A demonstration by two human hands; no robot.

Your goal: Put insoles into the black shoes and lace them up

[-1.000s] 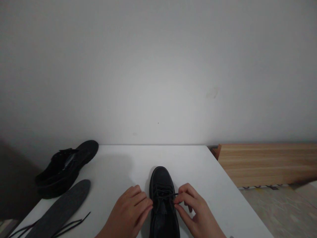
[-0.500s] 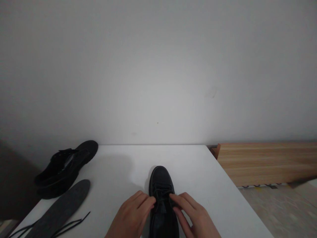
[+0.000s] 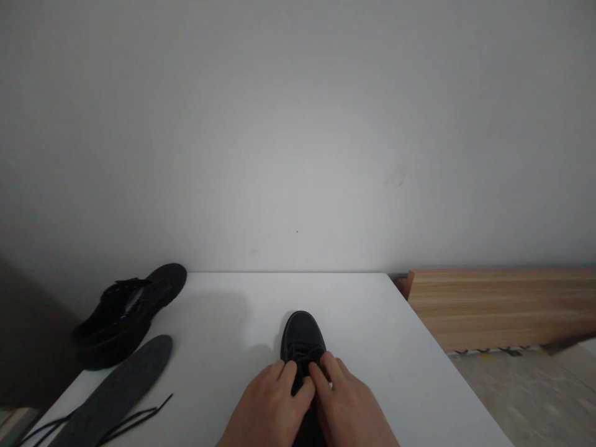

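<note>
A black lace-up shoe (image 3: 302, 330) lies on the white table, its toe pointing away from me. My left hand (image 3: 274, 397) is closed on the shoe's left side at the lacing, fingers bent over the upper and thumb near the middle. From the right, my right hand (image 3: 342, 394) grips the lacing area with curled fingers. The two hands nearly meet over the tongue. They cover much of the laces and the shoe opening, so what exactly sits between the fingertips is hidden.
At the table's left edge sits another black shoe (image 3: 125, 320), tilted against the wall. A dark grey insole (image 3: 121, 388) lies before it, with black shoelaces (image 3: 135, 419) under it. A wooden board (image 3: 503, 307) stands beyond the white table (image 3: 395, 354) on the right.
Both hands have moved inward over the shoe and closer together, now covering more of its lacing. The shoe stays in nearly the same place.
</note>
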